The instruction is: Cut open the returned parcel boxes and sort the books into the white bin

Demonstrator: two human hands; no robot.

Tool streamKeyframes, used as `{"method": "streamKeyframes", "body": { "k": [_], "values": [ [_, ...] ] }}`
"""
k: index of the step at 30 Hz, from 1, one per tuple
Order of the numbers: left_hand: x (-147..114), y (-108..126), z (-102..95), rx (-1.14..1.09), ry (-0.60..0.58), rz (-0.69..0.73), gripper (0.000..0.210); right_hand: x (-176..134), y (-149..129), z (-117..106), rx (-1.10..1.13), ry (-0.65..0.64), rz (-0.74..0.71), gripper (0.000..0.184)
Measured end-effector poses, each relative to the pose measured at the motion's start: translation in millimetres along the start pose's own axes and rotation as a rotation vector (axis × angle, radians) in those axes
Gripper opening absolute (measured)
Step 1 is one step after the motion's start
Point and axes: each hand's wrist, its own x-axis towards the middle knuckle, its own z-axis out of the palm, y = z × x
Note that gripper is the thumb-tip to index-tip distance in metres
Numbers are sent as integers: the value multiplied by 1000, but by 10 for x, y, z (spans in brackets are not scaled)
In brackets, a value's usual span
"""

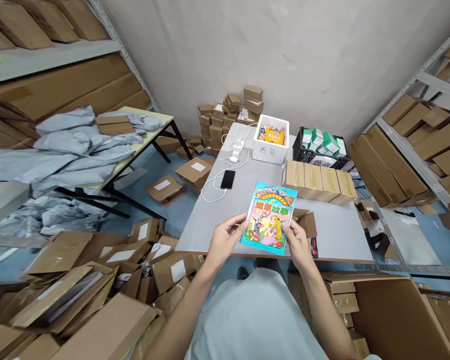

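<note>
A colourful children's storybook (268, 220) with a blue border and a long-haired figure on its cover is held up over the table's front edge. My left hand (227, 237) grips its left side, thumb on the cover. On the opposite side, my right hand (298, 242) pinches the book's right edge. Behind the book, partly hidden, an opened cardboard box (308, 223) lies on the grey table (195, 232). A red and black box cutter (314, 247) rests beside my right hand.
A black phone (228, 180) on a white cable lies left of the book. Behind stand a white foam box (270, 152), a black crate (318, 160) of green boxes and a row of taped cartons (320, 182). Opened cartons (108, 325) crowd the floor at left; a large carton (393, 310) stands at right.
</note>
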Motion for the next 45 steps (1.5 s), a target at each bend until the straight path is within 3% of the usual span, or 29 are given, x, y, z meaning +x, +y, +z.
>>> {"method": "streamKeyframes", "body": {
  "k": [5,10,13,16,22,24,27,32,39,45],
  "values": [
    [40,-19,-32,140,56,162,50,62,-85,-106,-188,6,-108,51],
    [106,60,-63,321,152,638,17,102,-82,-222,-347,28,-333,29],
    [142,94,-84,427,212,869,17,126,-18,-265,-403,53,-430,19],
    [164,104,-103,479,221,930,20,147,25,-286,-429,53,-476,17],
    [164,100,-86,391,163,822,13,191,50,-279,-374,160,-427,25],
    [162,87,-67,350,175,708,11,213,79,-269,-333,243,-363,31],
    [171,72,-48,265,156,493,31,260,137,-270,-305,331,-299,35],
    [220,75,-68,213,-34,298,43,335,212,-330,-350,187,-141,40],
    [301,54,-100,157,1,138,45,330,217,-346,-386,115,-60,47],
    [369,104,-54,42,-59,44,51,380,113,-295,-314,87,-4,63]
  ]
}}
